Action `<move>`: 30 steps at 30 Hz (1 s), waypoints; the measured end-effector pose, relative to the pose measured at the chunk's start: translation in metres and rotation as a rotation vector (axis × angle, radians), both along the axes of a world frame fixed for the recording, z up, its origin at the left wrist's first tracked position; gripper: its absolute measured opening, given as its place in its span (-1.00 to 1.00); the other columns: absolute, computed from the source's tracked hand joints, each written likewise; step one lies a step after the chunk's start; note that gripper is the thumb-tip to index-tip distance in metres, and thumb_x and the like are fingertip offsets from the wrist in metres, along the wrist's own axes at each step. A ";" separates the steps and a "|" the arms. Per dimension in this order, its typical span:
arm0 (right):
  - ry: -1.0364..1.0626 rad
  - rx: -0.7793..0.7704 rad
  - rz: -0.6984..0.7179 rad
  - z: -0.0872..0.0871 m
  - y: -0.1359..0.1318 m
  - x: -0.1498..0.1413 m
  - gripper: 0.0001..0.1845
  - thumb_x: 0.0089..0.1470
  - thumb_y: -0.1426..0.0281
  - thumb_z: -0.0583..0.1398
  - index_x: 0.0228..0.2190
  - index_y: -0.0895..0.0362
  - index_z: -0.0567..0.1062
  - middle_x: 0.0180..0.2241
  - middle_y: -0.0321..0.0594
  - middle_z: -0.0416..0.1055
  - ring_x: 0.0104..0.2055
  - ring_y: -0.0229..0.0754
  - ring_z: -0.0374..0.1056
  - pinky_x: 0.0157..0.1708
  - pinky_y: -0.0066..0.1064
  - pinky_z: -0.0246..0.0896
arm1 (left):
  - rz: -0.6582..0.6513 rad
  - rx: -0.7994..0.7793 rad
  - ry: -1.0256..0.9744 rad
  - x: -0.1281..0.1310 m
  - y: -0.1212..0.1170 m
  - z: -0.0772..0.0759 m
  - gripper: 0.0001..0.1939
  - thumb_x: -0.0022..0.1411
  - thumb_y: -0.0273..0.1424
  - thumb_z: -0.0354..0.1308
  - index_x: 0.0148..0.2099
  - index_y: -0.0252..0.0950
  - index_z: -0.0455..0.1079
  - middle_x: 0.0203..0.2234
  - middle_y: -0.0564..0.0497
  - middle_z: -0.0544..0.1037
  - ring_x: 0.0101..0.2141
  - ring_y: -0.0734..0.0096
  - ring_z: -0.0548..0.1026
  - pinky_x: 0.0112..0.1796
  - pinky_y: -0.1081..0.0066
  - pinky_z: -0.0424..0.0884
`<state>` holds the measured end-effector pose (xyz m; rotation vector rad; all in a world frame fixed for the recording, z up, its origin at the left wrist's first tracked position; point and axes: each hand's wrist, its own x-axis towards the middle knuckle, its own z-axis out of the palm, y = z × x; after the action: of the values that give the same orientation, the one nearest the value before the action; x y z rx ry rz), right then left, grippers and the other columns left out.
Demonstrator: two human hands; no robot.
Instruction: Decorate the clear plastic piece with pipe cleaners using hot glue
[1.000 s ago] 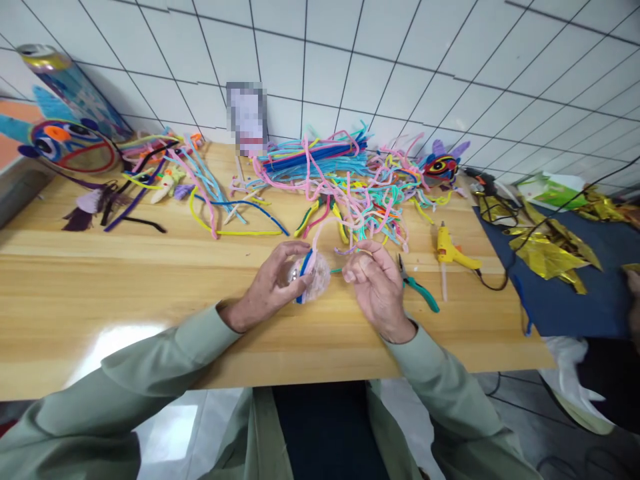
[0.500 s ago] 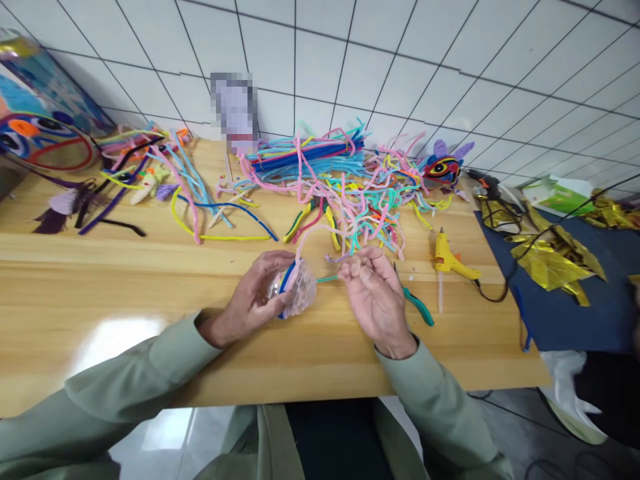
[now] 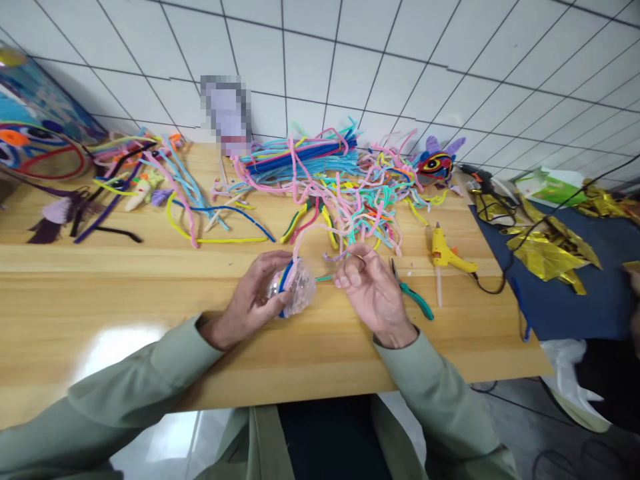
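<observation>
My left hand (image 3: 253, 297) is wrapped around a clear, ridged plastic ball (image 3: 302, 291) low over the table. A blue pipe cleaner (image 3: 287, 275) runs around the ball's middle, with a pale pink pipe cleaner (image 3: 314, 230) beside it that arches up and away to the right. To the right of the ball is my right hand (image 3: 371, 283), palm side showing and fingers curled in. What its fingertips hold, if anything, is too small to make out. A short teal strip (image 3: 324, 278) shows between the ball and these fingertips. Teal-handled pliers (image 3: 417, 300) lie just right of that hand.
Tangled pipe cleaners (image 3: 370, 200) and a bundle of blue ones (image 3: 305, 160) lie along the wall. Yellow-and-green pliers (image 3: 295, 222) sit before them. A yellow glue gun (image 3: 447, 255) stands at the right, its cord trailing toward gold foil (image 3: 547, 250) on a dark blue surface.
My right hand's fingertips have shifted slightly left and down, and the pinch has become a looser curl. My left hand keeps the ball in place. The view has turned slightly.
</observation>
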<state>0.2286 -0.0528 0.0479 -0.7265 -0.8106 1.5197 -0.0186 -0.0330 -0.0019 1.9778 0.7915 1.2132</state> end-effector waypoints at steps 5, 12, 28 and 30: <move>-0.061 -0.043 0.003 -0.012 0.005 -0.005 -0.63 0.10 0.08 0.45 -0.15 0.03 0.63 -0.51 -0.38 0.34 -0.43 -0.19 0.25 -0.34 -0.30 0.27 | -0.030 -0.027 -0.056 0.002 0.004 -0.006 -0.51 0.50 -0.09 0.21 0.35 -0.15 0.37 0.25 -0.23 0.49 0.32 -0.04 0.44 0.35 -0.10 0.37; -0.151 -0.075 -0.096 -0.016 0.013 0.000 -0.79 0.01 0.40 0.42 -0.31 0.02 0.52 -0.62 -0.53 0.16 -0.57 -0.33 0.05 -0.48 -0.47 0.15 | 0.007 0.108 -0.060 0.014 0.005 -0.010 -0.39 0.36 -0.15 0.40 0.33 -0.17 0.32 0.21 -0.24 0.49 0.28 -0.02 0.47 0.29 -0.10 0.44; -0.439 0.023 -0.036 -0.034 0.003 0.001 -0.57 0.08 -0.01 0.48 -0.18 0.02 0.64 -0.49 -0.37 0.40 -0.45 -0.20 0.27 -0.35 -0.30 0.25 | 0.050 0.012 0.055 0.017 -0.010 -0.002 -0.31 0.32 -0.25 0.41 0.40 -0.17 0.27 0.28 -0.28 0.47 0.32 -0.10 0.45 0.33 -0.15 0.42; -0.540 0.106 -0.018 -0.037 0.000 0.001 -0.50 0.08 -0.02 0.48 -0.09 0.02 0.63 -0.31 -0.27 0.52 -0.28 -0.13 0.40 -0.20 -0.25 0.35 | 0.047 0.025 0.061 0.015 -0.010 -0.001 -0.35 0.35 -0.26 0.39 0.39 -0.18 0.28 0.28 -0.29 0.46 0.34 -0.09 0.43 0.33 -0.14 0.41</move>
<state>0.2294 -0.0527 0.0107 -1.0814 -1.2708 1.2632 -0.0031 -0.0435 -0.0034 2.0348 0.8616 1.2000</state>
